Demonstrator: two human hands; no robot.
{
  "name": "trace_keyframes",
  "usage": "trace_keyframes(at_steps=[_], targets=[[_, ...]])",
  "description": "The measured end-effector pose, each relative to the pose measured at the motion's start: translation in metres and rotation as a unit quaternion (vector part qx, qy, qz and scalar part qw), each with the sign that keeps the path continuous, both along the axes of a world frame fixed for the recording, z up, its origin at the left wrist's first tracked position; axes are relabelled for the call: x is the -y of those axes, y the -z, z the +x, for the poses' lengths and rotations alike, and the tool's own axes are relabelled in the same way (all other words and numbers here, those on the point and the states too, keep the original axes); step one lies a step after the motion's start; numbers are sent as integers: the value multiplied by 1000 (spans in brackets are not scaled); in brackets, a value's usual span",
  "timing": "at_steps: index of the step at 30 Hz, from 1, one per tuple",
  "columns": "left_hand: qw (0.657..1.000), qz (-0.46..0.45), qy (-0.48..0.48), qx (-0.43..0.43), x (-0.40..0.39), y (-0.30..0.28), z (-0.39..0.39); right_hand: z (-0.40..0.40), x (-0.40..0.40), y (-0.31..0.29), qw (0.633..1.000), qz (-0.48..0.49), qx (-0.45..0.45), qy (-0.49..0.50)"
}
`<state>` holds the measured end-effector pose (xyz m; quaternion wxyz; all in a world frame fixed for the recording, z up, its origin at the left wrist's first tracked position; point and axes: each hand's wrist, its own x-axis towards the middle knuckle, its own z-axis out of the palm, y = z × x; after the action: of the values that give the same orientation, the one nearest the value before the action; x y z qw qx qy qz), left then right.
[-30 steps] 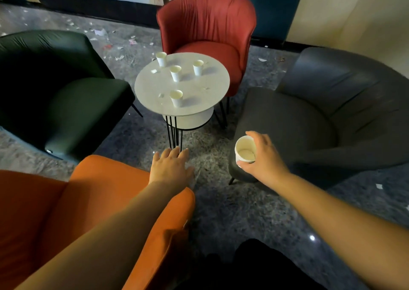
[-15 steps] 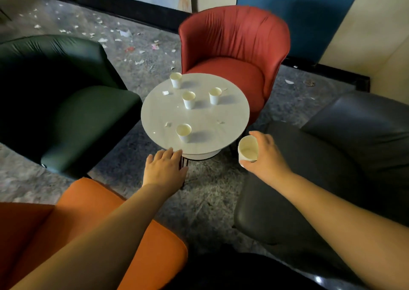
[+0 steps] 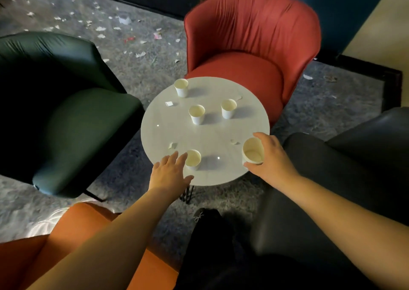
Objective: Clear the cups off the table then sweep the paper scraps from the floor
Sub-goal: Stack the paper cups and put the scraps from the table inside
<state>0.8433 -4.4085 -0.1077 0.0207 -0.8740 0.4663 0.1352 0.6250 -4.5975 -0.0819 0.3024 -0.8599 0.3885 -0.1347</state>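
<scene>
A round white table point(image 3: 221, 134) carries several white paper cups. The nearest cup point(image 3: 193, 159) stands at the front edge. My left hand point(image 3: 169, 174) reaches over that edge with straight spread fingers, its fingertips right beside the nearest cup. My right hand point(image 3: 271, 160) grips a small stack of paper cups point(image 3: 253, 153) above the table's right edge. Three more cups stand further back: a middle cup point(image 3: 196, 114), a right cup point(image 3: 228, 108) and a far-left cup point(image 3: 181, 87). Small paper scraps point(image 3: 169, 103) lie on the tabletop, and many scraps point(image 3: 100, 28) litter the grey floor behind.
Four armchairs ring the table: a dark green chair point(image 3: 66, 112) on the left, a red chair point(image 3: 250, 46) behind, a dark grey chair point(image 3: 343, 179) on the right and an orange chair point(image 3: 73, 241) at the near left. My dark trouser leg point(image 3: 210, 245) shows below.
I have come closer to the table. My left hand moved forward over the front edge up to the nearest cup. My right hand carried its cups over the table's right side.
</scene>
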Motion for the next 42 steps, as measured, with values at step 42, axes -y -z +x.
trace_keyframes(at_steps=[42], targets=[[980, -66, -125, -141, 257, 97, 144, 133, 205, 116, 991, 120, -50, 31]])
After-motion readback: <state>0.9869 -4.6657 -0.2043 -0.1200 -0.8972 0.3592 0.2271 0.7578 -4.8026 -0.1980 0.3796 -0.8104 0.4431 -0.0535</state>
